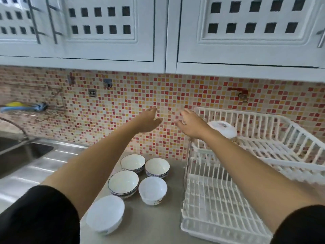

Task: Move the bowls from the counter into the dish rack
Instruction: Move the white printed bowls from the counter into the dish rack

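Several bowls stand on the grey counter [158,224]: two blue-patterned ones at the back [133,162] [157,167], a larger blue-rimmed one [123,183], a plain white one [152,189] and a white one nearest me [105,213]. A two-tier white dish rack [260,131] stands to their right. One white bowl [224,128] lies upside down in its upper tier. My left hand [149,123] and my right hand [190,125] are both raised high above the counter near the tiled wall, fingers spread, holding nothing. The right hand is just left of the bowl in the rack.
A steel sink [21,154] with a drainboard lies to the left. A wire wall shelf [31,110] holds blue and yellow items. White cabinets [158,32] hang overhead. The rack's lower tier [216,205] holds nothing.
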Tool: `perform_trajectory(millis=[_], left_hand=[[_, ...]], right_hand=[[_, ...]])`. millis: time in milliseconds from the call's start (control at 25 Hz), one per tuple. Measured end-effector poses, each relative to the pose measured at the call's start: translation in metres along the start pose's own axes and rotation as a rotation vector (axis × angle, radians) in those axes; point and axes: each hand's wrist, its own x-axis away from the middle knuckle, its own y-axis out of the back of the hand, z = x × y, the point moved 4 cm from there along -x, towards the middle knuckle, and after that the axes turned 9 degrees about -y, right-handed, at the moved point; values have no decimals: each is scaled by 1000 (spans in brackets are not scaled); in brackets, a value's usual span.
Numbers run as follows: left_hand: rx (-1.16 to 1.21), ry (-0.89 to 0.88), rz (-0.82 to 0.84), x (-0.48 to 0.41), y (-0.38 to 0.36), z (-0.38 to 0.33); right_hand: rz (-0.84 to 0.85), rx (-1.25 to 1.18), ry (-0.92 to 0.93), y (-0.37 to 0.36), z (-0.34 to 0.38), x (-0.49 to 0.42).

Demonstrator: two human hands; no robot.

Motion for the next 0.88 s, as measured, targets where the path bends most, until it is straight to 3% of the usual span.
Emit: perform_trajectory(millis=[280,560,880], left_hand=[[-47,214,151,113,-67,122],[97,523,297,196,-179,209],[255,751,324,227,-248,249]], right_hand=[[160,-87,14,-141,90,33],[461,-220,-217,-308,95,72],[718,-360,-360,-407,90,87]])
